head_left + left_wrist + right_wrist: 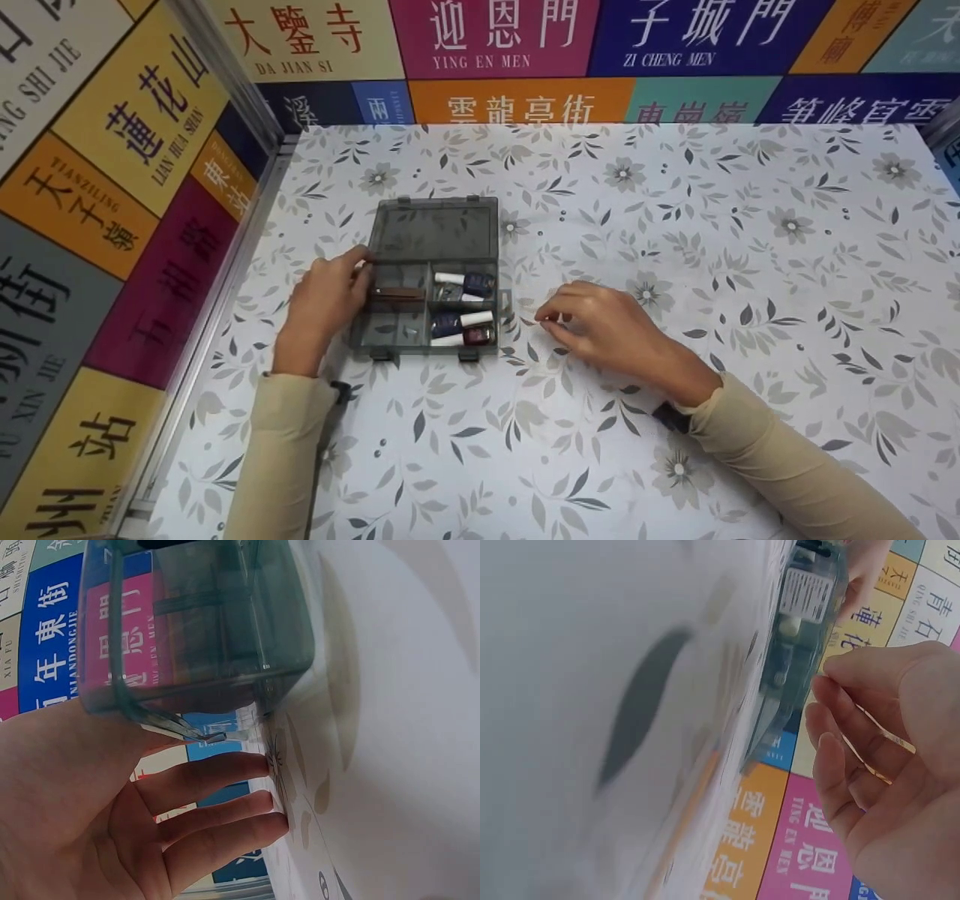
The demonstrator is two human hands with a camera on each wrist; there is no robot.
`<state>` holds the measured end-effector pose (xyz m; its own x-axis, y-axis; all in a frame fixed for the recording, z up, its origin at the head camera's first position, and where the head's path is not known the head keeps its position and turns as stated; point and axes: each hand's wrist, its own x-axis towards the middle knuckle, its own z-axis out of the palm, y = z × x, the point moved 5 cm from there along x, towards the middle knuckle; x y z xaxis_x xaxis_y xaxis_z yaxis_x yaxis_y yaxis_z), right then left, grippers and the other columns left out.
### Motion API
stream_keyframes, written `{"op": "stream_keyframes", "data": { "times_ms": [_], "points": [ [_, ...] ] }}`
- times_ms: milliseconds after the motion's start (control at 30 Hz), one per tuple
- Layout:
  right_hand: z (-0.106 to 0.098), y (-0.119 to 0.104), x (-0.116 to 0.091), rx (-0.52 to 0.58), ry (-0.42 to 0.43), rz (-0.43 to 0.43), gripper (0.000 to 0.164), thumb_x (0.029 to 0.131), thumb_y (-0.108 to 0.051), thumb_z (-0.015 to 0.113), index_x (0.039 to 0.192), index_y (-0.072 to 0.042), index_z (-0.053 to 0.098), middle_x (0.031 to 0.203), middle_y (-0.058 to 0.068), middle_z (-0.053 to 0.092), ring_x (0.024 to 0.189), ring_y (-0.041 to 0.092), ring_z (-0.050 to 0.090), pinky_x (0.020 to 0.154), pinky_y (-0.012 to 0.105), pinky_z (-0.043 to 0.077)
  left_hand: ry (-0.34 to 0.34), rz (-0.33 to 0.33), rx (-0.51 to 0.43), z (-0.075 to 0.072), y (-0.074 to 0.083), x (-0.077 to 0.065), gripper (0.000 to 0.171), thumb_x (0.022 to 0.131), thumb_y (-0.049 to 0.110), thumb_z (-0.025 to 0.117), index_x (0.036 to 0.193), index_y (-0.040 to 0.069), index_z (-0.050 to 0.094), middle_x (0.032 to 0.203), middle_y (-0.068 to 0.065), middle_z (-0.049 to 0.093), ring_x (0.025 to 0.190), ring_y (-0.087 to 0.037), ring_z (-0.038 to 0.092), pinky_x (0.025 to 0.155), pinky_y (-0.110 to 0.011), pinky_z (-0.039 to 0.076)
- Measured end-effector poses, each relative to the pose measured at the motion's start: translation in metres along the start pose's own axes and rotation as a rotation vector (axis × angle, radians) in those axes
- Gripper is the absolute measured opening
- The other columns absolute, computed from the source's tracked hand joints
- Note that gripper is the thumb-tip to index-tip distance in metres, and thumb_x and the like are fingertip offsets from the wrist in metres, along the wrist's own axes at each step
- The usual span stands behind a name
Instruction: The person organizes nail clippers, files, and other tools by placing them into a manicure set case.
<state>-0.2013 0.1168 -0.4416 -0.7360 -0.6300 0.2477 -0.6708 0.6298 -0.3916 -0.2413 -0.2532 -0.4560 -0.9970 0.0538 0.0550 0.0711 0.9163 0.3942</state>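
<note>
A smoky grey see-through divided box [386, 328] lies on the table, its lid [435, 229] folded back. Several nail polish bottles [477, 283] with white caps lie in its right compartments. A slim brown item [399, 293] of unclear kind is in the upper left one. My left hand [324, 304] touches the box's left side near the hinge. In the left wrist view, three of its fingers [217, 780] stretch down to the tabletop; the box hides the thumb. Right of the box hovers my right hand [607, 330], fingers loosely bent, thumb close to the index fingertip, nothing visible between them.
A floral-patterned cloth covers the table [720, 247]. Panels with coloured lettered blocks stand along the back [517, 97] and the left side [150, 225]. A small clear piece [411, 331] lies in the lower left compartment.
</note>
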Motion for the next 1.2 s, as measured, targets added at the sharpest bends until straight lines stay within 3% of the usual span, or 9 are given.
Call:
{"op": "stream_keyframes", "data": {
  "times_ms": [667, 1200],
  "points": [
    [-0.033, 0.054, -0.043, -0.024, 0.017, 0.123, 0.010, 0.095, -0.015, 0.082, 0.104, -0.019, 0.083, 0.092, -0.006, 0.076, 0.083, 0.010, 0.070, 0.070, 0.034, 0.055, 0.004, 0.004, 0.004, -0.001, 0.002, -0.002, 0.021, 0.112, 0.025, 0.058, 0.128, 0.016, 0.069, 0.106, -0.023, 0.078, 0.086, -0.043, 0.074, 0.071, -0.061, 0.054],
    [-0.044, 0.075, -0.072, -0.015, -0.109, 0.179, 0.010, 0.092, -0.017, 0.087, 0.098, -0.024, 0.082, 0.086, -0.016, 0.073, 0.079, 0.002, 0.065, 0.074, 0.032, 0.054, -0.021, -0.014, 0.005, 0.001, 0.001, 0.000, 0.021, 0.113, 0.027, 0.056, 0.126, 0.018, 0.071, 0.105, -0.020, 0.079, 0.082, -0.037, 0.072, 0.069, -0.056, 0.053]
  ]
}}
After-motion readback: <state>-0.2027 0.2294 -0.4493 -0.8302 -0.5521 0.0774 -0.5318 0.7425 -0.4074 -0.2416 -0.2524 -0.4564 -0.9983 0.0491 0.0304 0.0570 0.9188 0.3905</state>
